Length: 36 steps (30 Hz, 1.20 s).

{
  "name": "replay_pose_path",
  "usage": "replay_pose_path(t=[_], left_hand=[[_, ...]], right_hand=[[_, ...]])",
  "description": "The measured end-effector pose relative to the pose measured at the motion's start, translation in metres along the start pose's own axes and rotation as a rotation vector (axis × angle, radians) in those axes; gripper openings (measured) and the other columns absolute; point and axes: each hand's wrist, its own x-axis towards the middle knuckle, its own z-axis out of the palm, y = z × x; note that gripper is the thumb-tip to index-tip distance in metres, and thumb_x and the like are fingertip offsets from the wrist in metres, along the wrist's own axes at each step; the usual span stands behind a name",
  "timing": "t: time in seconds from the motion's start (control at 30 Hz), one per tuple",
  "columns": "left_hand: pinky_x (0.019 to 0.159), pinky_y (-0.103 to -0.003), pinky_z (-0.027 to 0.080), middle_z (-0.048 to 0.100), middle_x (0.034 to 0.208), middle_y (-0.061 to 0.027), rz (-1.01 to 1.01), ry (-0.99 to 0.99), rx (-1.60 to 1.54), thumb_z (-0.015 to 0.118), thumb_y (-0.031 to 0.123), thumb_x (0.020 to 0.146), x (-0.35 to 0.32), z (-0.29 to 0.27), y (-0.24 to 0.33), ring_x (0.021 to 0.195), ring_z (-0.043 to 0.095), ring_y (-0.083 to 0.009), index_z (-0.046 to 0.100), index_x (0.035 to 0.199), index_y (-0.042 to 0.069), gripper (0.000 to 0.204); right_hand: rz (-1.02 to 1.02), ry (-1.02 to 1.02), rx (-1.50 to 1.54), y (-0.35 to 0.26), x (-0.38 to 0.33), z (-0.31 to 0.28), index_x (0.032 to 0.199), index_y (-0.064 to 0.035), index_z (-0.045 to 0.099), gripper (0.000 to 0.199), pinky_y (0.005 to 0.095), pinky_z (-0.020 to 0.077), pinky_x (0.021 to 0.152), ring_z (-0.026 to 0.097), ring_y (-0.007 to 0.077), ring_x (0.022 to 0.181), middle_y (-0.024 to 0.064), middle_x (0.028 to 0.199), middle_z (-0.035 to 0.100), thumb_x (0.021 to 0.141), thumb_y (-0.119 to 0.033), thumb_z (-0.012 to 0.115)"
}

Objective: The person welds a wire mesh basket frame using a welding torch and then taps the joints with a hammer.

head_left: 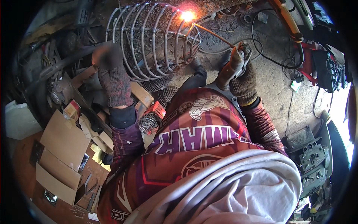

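Note:
A cage of bent metal rods (131, 41) stands ahead of me, its ribs curving down to a narrower end on the right. My right hand (244, 80), in a brown knitted glove, is closed around a welding electrode holder (235, 61). From its jaws a thin welding rod (214, 33) slants up and left toward the cage. A bright arc (187, 16) glows at the cage's far edge, close to the rod's tip. Left of the cage, my left hand (112, 71) is raised in a dark knitted glove; its fingers are smeared, so its grip is unclear.
Metal scraps and a steel bar (84, 76) lie to the left. Wire coils (149, 123) and an opened cardboard box (61, 149) are nearer. A cable (257, 37) loops on the right, near a red-and-black machine (324, 67). A grey machine (311, 160) stands at lower right.

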Motion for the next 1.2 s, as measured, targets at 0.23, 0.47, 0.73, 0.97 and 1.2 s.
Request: replay_pose_path(t=[0.23, 0.47, 0.73, 0.97, 1.2], left_hand=[[0.082, -0.032, 0.047, 0.065, 0.108, -0.0137, 0.028, 0.025, -0.010, 0.057, 0.038, 0.095, 0.000, 0.001, -0.009, 0.095, 0.060, -0.0197, 0.061, 0.117, -0.002, 0.046], [0.085, -0.037, 0.047, 0.064, 0.113, -0.0169, 0.309, -0.002, 0.374, 0.060, 0.026, 0.092, -0.002, -0.009, -0.019, 0.096, 0.062, -0.0278, 0.058, 0.125, 0.001, 0.041], [0.088, -0.038, 0.047, 0.062, 0.114, -0.0168, 0.741, 0.071, 0.866, 0.059, 0.019, 0.092, 0.002, -0.018, -0.040, 0.100, 0.061, -0.0296, 0.056, 0.127, 0.004, 0.038], [0.090, -0.039, 0.046, 0.061, 0.114, -0.0168, 0.888, 0.128, 1.005, 0.058, 0.012, 0.091, 0.005, -0.018, -0.039, 0.103, 0.060, -0.0313, 0.055, 0.129, 0.006, 0.038], [0.092, -0.040, 0.046, 0.060, 0.115, -0.0167, 1.076, 0.232, 1.035, 0.057, 0.006, 0.091, 0.023, -0.017, -0.066, 0.107, 0.059, -0.0329, 0.053, 0.131, 0.008, 0.041]], right_hand=[[0.009, -0.005, 0.012, 0.006, -0.004, -0.002, 0.118, -0.0016, 0.057, 0.052, 0.0381, 0.0505, 0.084, 0.066, 0.0332, 0.096, 0.0170, 0.102, 0.066, 0.074, -0.025, 0.073], [-0.117, -0.100, -0.295, -0.007, 0.004, -0.002, 0.114, -0.0042, 0.059, 0.040, 0.0383, 0.0505, 0.077, 0.064, 0.0292, 0.090, 0.0109, 0.095, 0.067, 0.078, -0.020, 0.066], [-0.145, -0.077, -0.379, -0.049, 0.020, -0.002, 0.116, -0.0091, 0.059, 0.040, 0.0421, 0.0499, 0.070, 0.061, 0.0334, 0.081, 0.0149, 0.095, 0.064, 0.078, -0.023, 0.066], [-0.190, -0.144, -0.211, -0.020, 0.016, -0.005, 0.130, -0.0054, 0.052, 0.045, 0.0406, 0.0519, 0.072, 0.062, 0.0312, 0.087, 0.0161, 0.110, 0.062, 0.088, -0.019, 0.057], [0.099, -0.002, 0.214, -0.008, -0.001, -0.001, 0.120, -0.0010, 0.053, 0.049, 0.0350, 0.0531, 0.080, 0.065, 0.0253, 0.098, 0.0135, 0.109, 0.064, 0.081, -0.027, 0.068]])
